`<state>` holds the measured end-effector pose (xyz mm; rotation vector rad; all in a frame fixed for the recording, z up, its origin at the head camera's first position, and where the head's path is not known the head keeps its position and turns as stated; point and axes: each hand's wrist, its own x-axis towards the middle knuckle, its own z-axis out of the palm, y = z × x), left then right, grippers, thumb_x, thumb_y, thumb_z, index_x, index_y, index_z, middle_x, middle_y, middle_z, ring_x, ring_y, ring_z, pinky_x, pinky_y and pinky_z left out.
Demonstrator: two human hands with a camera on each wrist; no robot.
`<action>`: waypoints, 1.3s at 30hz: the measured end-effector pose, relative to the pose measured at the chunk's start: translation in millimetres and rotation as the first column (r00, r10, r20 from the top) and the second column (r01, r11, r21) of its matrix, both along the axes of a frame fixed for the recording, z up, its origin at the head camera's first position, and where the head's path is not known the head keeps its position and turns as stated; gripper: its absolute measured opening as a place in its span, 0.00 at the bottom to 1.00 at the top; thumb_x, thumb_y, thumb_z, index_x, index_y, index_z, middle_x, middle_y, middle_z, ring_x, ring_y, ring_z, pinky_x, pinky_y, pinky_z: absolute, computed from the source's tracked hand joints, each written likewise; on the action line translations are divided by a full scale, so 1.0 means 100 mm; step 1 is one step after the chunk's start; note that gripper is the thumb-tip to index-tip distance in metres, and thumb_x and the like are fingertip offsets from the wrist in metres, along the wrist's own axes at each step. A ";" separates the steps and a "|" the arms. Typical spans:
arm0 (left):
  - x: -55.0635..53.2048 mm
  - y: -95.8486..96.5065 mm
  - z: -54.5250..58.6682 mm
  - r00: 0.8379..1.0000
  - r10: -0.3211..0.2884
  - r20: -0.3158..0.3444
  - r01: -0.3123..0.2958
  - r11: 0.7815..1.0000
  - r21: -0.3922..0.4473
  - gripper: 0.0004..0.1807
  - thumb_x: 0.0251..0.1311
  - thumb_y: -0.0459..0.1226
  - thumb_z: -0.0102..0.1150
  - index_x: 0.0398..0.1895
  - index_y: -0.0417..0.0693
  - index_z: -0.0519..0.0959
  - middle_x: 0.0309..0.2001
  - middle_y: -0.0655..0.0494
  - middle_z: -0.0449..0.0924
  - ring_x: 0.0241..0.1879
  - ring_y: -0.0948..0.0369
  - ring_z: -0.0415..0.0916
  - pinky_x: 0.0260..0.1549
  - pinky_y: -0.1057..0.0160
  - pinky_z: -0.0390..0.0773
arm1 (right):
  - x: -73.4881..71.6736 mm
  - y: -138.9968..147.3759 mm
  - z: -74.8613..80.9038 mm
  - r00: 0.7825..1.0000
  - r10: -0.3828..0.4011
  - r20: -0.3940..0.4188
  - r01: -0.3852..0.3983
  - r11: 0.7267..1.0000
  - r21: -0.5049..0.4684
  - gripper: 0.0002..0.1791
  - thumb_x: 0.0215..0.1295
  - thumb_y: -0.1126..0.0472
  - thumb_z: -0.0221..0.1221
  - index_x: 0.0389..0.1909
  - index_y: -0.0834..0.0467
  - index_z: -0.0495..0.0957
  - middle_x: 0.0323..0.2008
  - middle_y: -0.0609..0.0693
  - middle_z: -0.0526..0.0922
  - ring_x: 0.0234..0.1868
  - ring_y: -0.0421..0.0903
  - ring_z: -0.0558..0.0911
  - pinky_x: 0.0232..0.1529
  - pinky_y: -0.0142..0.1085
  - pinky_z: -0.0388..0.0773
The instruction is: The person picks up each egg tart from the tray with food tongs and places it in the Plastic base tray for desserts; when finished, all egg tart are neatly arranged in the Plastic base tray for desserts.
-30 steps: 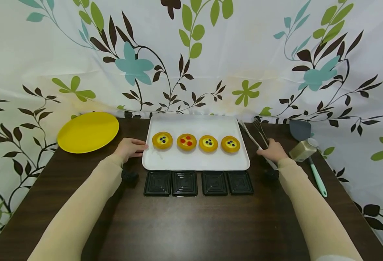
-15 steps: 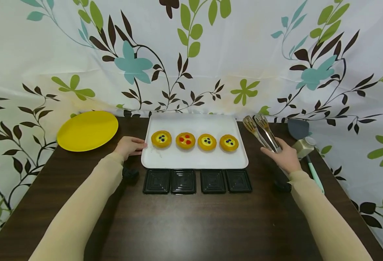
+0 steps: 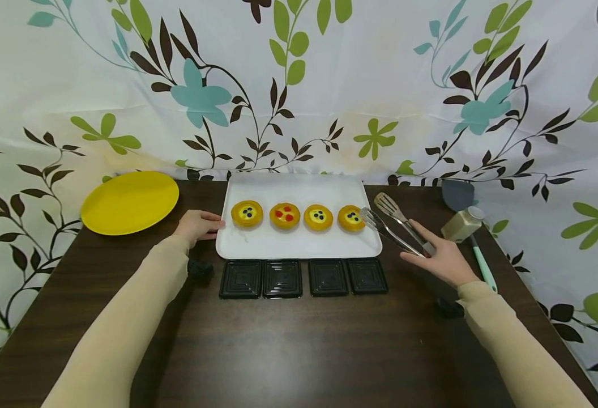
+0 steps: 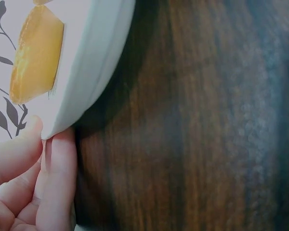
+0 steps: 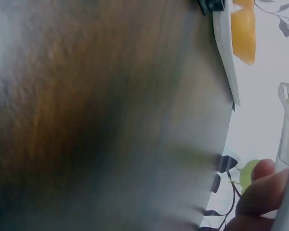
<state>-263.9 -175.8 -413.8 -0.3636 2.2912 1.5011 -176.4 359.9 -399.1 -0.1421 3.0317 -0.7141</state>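
Observation:
My left hand (image 3: 197,226) pinches the left rim of a white tray (image 3: 299,246). In the left wrist view the thumb lies on top of the rim, with fingers (image 4: 59,178) beneath. Several yellow tarts stand in a row on the tray; one tart (image 3: 285,216) has red pieces, the others, like the left tart (image 3: 247,214), dark berries. Metal tongs (image 3: 397,213) are held in my right hand (image 3: 444,258), to the right of the tray. Their arms are spread, and one tip appears beside or over the rightmost tart (image 3: 350,217).
Several black square plastic trays (image 3: 282,279) lie in front of the white tray. A yellow plate (image 3: 131,203) stands at the back left. On the right are a shaker jar (image 3: 462,225) and a spatula (image 3: 483,263) with a green handle. A patterned curtain (image 3: 329,85) hangs behind the table.
My right hand has lifted the tongs from the table and turned them towards the tray, and their arms have spread. The left hand still holds the tray rim.

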 end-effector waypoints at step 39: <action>-0.04 -0.03 -0.06 1.000 -0.002 0.014 0.002 1.000 0.003 0.25 0.65 0.36 0.56 0.63 0.33 0.68 0.60 0.37 0.69 0.51 0.51 0.75 0.46 0.63 0.80 | -0.34 -0.20 -0.18 0.997 0.071 0.015 -0.073 0.985 0.158 0.51 0.50 0.29 0.60 0.73 0.43 0.53 0.42 0.64 0.78 0.32 0.53 0.75 0.31 0.44 0.76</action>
